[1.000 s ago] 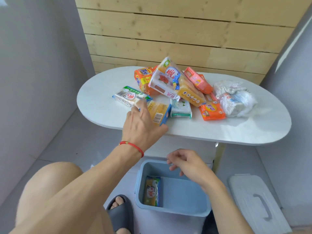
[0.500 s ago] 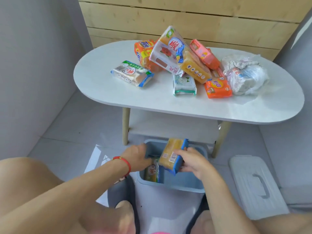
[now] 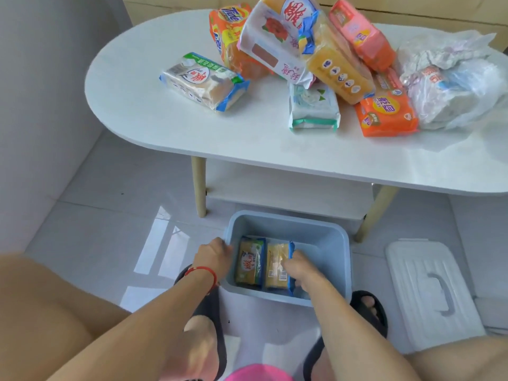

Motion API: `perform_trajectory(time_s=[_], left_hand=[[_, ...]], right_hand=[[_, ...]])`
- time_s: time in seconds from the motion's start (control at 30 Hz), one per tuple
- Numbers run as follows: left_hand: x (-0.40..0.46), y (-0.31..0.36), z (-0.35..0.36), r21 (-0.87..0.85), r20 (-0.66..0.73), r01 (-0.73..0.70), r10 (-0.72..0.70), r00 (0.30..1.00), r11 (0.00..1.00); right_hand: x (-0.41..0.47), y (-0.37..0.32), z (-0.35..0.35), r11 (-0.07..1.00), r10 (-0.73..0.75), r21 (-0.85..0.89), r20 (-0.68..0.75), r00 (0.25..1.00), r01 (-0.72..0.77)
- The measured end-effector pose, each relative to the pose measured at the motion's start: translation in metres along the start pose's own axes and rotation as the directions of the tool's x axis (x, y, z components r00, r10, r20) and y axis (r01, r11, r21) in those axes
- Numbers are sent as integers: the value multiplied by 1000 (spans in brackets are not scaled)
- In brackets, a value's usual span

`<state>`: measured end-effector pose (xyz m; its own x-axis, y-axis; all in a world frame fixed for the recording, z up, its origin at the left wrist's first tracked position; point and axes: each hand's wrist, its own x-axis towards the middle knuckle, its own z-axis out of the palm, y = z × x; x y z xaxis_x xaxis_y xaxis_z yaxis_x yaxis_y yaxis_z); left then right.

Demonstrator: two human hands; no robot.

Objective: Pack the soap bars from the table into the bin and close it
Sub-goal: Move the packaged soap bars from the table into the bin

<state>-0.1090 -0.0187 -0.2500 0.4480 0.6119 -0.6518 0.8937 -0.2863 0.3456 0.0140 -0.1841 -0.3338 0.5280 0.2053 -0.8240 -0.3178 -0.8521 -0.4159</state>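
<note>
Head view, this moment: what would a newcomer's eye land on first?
First, the bright heap of wrapped soap bars on the far part of the white oval table. Then, on the floor below, the blue bin: the right hand grips a yellow bar inside it beside another bar, while the left hand holds the bin's left rim. The white lid lies to the right.

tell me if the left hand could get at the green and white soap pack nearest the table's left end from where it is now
Probably yes. The left hand only grips the bin rim, and nothing lies on the table in front of the green and white soap pack.
</note>
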Motion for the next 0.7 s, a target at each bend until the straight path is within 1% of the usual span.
perform_trajectory(time_s=[0.07, 0.17, 0.23, 0.33, 0.43, 0.5, 0.53, 0.6, 0.63, 0.67, 0.7], left_hand=[[-2, -1, 2, -12, -2, 11, -11, 1000, 1000], [-2, -1, 5, -6, -29, 19, -19, 999, 1000], [-3, -1, 5, -8, -28, 25, -25, 999, 1000], [-4, 0, 3, -21, -6, 41, -41, 999, 999], [-5, 1, -1, -44, 41, 62, -60, 997, 997], [-8, 1, -1, -27, 39, 63, -62, 997, 998], [-10, 0, 0, 18, 20, 50, -50, 999, 999], [-19, 1, -1, 226, -68, -19, 35, 997, 974], [-26, 6, -4, 343, -130, -73, 124, 984, 936], [-34, 14, -9, 420, -195, -133, 232, 953, 898], [-42, 22, -15, 448, -256, -202, 341, 905, 871]], right_hand=[[5, -1, 6, 1000, 9, -29, -9, 1000, -10], [5, -2, 16, 974, -19, -228, -141, 990, -13], [3, 0, 24, 951, -59, -308, -174, 983, 3], [-1, -1, 23, 934, -85, -354, -92, 992, 47], [-11, -8, 10, 953, -45, -299, 17, 999, 48], [-26, -14, 1, 951, -59, -303, 11, 998, 60], [-33, -18, -3, 941, -103, -326, -20, 995, 91], [-51, -28, -11, 909, -208, -381, -65, 976, 169], [-63, -36, -17, 903, -267, -367, -72, 961, 223], [-78, -46, -25, 907, -321, -309, -68, 945, 286], [-94, -57, -32, 912, -374, -207, -58, 926, 355]])
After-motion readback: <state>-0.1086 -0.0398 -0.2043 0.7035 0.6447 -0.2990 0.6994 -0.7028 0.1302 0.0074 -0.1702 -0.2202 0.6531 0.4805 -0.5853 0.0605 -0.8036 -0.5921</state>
